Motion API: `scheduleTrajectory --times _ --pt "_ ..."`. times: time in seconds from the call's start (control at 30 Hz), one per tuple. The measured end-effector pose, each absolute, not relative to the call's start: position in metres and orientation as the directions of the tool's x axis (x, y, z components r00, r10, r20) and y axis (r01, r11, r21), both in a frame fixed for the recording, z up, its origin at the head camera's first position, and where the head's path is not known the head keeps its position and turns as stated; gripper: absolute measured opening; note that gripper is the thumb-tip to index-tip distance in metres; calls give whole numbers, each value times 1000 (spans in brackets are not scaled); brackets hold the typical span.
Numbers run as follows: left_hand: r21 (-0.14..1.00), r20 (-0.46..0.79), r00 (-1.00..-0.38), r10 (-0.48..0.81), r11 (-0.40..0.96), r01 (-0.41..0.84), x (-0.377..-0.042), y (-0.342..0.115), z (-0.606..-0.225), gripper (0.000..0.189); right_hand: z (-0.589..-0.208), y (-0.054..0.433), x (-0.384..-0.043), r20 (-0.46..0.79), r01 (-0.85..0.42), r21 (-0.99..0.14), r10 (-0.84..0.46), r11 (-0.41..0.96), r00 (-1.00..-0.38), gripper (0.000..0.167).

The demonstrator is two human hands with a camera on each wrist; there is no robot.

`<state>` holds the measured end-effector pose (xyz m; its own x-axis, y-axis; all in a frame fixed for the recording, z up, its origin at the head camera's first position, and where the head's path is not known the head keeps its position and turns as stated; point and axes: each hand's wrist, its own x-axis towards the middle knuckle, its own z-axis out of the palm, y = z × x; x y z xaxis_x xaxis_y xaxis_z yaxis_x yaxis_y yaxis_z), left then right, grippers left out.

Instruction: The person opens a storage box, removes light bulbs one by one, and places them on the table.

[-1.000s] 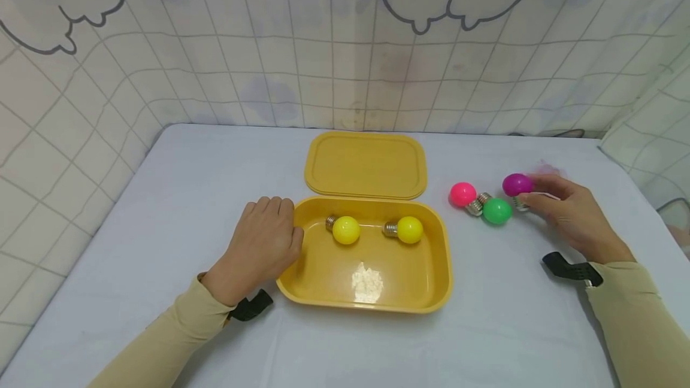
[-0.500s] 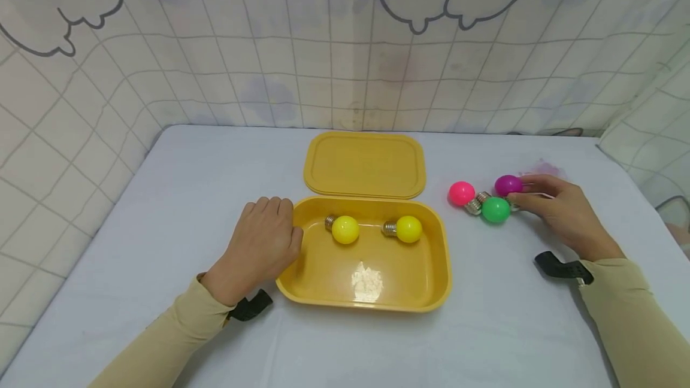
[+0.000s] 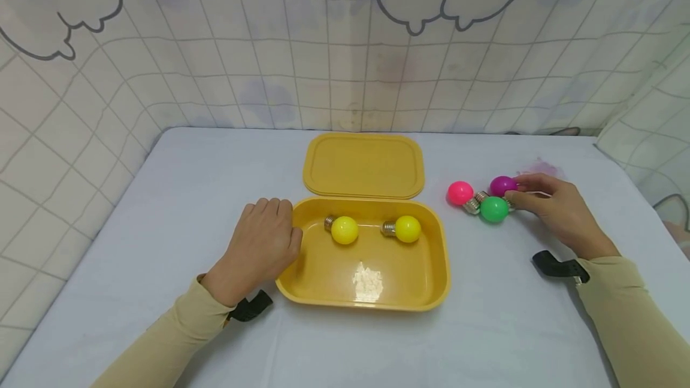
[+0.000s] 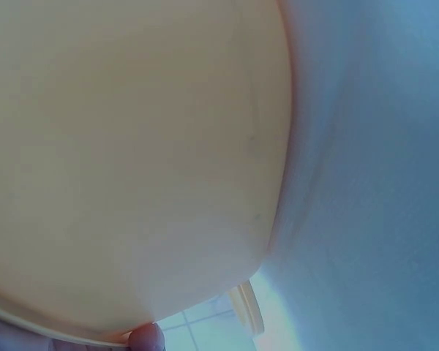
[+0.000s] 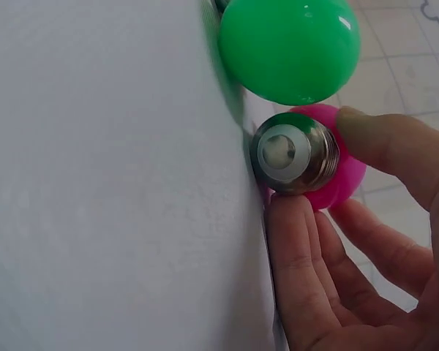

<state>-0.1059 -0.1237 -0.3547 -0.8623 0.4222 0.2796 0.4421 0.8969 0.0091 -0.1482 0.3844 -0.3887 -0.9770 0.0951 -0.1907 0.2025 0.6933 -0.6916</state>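
Note:
At the left wall of a yellow plastic container (image 3: 363, 283), my left hand (image 3: 264, 241) grips the rim, its thumb curled over the edge. Two yellow light bulbs (image 3: 345, 230) with silver screw bases lie inside, near the far wall. Right of the container, my right hand (image 3: 563, 211) pinches a purple light bulb (image 3: 503, 185) between thumb and fingers. Its screw base (image 5: 293, 153) faces the camera in the right wrist view, low against the tabletop. Close beside it lie a green light bulb (image 3: 493, 209) and a pink light bulb (image 3: 460, 193), their bases near each other.
A flat yellow lid (image 3: 363, 165) lies just behind the container. The table (image 3: 226, 160) has a white cover, and a grid-patterned cloth (image 3: 242, 58) hangs behind and on both sides. Black wrist mounts (image 3: 560, 266) sit under the sleeves.
My right hand has moved a little left with the purple bulb, bringing it beside the green one. My left hand has kept its grip on the container.

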Motion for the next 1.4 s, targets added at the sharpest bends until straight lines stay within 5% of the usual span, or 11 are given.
scheduleTrajectory --times 0.73,1.0,1.4 --pt "20 270 -870 412 901 433 -103 -130 -355 20 -373 384 -145 -130 177 -781 122 599 -984 65" --pt "19 280 -864 418 898 440 -105 -128 -356 20 -352 371 -141 -108 189 -729 163 658 -981 67" --pt "0 310 -850 427 894 449 -106 -126 -356 21 -322 312 -127 112 -126 -622 -71 772 -991 36"
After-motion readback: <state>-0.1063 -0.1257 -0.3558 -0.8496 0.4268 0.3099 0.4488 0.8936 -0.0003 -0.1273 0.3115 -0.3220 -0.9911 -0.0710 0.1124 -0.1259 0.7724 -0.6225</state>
